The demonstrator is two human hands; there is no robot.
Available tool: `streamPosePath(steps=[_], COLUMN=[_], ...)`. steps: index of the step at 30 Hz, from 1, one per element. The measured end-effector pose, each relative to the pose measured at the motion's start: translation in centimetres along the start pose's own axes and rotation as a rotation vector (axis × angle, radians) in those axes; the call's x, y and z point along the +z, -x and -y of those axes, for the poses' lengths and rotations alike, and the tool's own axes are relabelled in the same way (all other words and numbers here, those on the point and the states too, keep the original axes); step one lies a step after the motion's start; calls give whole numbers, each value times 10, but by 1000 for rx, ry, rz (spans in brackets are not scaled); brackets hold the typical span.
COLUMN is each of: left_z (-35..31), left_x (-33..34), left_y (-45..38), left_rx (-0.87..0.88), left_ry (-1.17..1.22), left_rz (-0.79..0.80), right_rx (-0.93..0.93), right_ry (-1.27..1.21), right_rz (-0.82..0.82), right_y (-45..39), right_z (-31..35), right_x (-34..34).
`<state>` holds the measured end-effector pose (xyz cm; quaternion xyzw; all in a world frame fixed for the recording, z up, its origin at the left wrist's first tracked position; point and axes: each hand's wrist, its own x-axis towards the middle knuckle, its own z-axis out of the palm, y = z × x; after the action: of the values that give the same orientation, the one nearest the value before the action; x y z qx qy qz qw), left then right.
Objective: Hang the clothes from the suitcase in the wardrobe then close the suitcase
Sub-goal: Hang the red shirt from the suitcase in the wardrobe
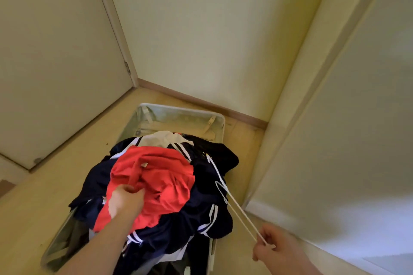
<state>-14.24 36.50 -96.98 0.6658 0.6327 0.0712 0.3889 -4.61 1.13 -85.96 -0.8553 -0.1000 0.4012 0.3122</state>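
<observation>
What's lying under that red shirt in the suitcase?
Under the red shirt, gripped by the left hand, lie navy white-striped clothes. Anything deeper in the suitcase is covered.

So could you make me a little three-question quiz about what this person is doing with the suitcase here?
1. True or false: the left hand grips the red garment.
2. What does the right hand pinch? A) white hanger B) belt C) shoe
3. Fill in: the open suitcase lies on the ____.

Key: 1 true. 2 A, the white hanger, whose far end lies on the dark clothes. 3 floor.
</observation>
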Motion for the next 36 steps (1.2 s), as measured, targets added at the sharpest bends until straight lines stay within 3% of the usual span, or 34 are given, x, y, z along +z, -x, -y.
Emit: streamPosePath(steps=[2,5,7,15,20,25,29,34,36], left_z=[-5,-27,-48,-92,-110,-115,-103,-73,-58], left_x=[-13,-39,-75,-213,-264,-265,-243,-213,-199], left_y=[0,19,62,251,365,429,430,387,370], left_rx=[-19,45,239,1153,1534,1629,1630,1386,1232], left_ry=[71,94,98,-85,-37,-60,-268,-701,-781], left_rz=[-19,124,197,197,165,0,-83,3,178], right_rx=[-57,-88,-145,-375,-437,-454,-465,-446,-460], right_ry=[-22,-44,-42,-135,-199,-208,-121,-146,-144], right_rz=[-75,-101,-169,-463,-466,-552,-669,-741,-728], right_y=[9,38,76,231,290,321,331,354,361], right_z=[-4,-4,-1,-3,-4,-1,-16,-34,-37], right_x=[2,-1,-3,1,-1,8,1,-46,-59])
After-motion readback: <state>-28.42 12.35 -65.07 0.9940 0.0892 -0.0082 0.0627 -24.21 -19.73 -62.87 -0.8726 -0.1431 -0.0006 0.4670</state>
